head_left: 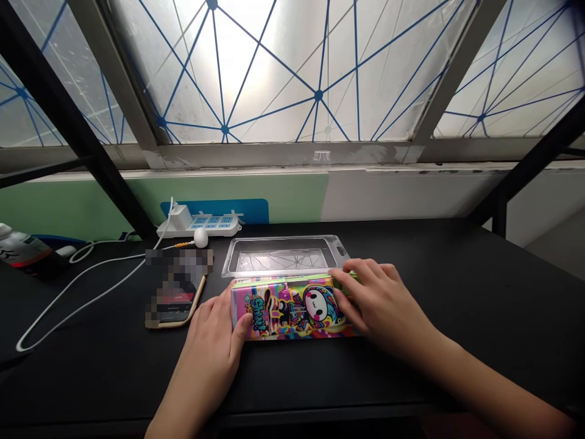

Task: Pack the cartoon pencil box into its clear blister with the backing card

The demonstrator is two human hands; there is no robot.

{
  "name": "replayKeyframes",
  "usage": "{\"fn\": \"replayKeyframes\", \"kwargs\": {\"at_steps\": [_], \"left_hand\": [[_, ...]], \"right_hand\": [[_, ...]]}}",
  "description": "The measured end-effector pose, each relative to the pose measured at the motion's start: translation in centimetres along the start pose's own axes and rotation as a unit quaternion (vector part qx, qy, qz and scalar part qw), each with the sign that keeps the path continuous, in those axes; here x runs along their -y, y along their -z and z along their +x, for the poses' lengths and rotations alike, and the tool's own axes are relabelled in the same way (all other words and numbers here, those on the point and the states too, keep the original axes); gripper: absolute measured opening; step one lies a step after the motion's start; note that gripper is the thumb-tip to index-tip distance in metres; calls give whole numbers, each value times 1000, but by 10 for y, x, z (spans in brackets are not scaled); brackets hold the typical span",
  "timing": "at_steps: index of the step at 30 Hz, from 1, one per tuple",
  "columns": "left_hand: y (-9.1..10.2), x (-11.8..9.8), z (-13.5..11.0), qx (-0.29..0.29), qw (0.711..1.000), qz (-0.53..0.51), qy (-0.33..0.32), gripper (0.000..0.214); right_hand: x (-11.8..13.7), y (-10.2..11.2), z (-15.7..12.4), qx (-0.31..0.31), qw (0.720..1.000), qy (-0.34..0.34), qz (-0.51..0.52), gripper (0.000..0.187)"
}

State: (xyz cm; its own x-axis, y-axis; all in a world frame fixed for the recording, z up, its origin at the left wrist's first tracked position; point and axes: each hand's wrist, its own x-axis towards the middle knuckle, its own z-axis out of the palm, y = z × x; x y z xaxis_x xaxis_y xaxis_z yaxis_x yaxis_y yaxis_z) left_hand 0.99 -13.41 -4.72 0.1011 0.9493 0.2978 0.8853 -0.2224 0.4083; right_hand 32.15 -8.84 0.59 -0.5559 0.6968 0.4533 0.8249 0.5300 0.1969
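Cartoon-printed pencil case [292, 308] lies on the black tabletop [457, 305], touching the near edge of a clear plastic tray [283, 257], with the fingers of the left hand [208, 335] and right hand [381, 299] grasping its ends

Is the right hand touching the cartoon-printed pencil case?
Touching: the head view shows the right hand resting on the end of the cartoon-printed pencil case.

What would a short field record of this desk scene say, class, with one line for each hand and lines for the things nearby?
Left hand: against the left end of a cartoon-printed pencil case
Right hand: fingers over the case's right end
Behind case: clear plastic tray
Left of case: blurred phone
Surface: black desk
Further back: white power strip
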Motion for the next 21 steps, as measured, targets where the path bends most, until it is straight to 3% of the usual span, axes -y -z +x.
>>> {"fn": "replayKeyframes", "kwargs": {"at_steps": [4, 12, 21], "left_hand": [[5, -4, 4, 30, 1000, -7, 4, 51], [7, -2, 2, 43, 999, 12, -4, 56], [-1, 6, -2, 48, 996, 68, -30, 81]], "right_hand": [[17, -4, 5, -5, 1000, 7, 28, 29], [47, -13, 24, 61, 988, -2, 142, 34], [40, -15, 32, 111, 967, -22, 229, 36]]}}
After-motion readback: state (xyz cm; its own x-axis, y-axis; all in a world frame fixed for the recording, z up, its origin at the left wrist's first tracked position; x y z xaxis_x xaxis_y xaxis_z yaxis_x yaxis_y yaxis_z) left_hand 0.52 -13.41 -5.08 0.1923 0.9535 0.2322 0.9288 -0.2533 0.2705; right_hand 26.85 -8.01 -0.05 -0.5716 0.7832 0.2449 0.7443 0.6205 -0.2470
